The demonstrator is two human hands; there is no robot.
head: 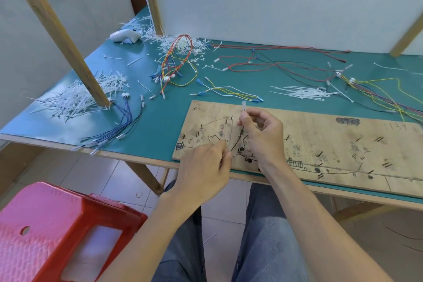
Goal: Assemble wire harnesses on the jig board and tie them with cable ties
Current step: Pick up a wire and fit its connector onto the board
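Note:
The wooden jig board lies along the table's front edge, marked with drawn lines and small pegs. My right hand is over its left part and pinches the clear-sleeved end of a thin black wire. The wire curves down to my left hand, which pinches its lower part at the board's front left corner. A loose bundle of white cable ties lies just behind the board.
Coloured wire bundles and long red and black wires spread over the green table. Blue wires hang at the left edge. Cut tie ends surround a wooden post. A red stool stands lower left.

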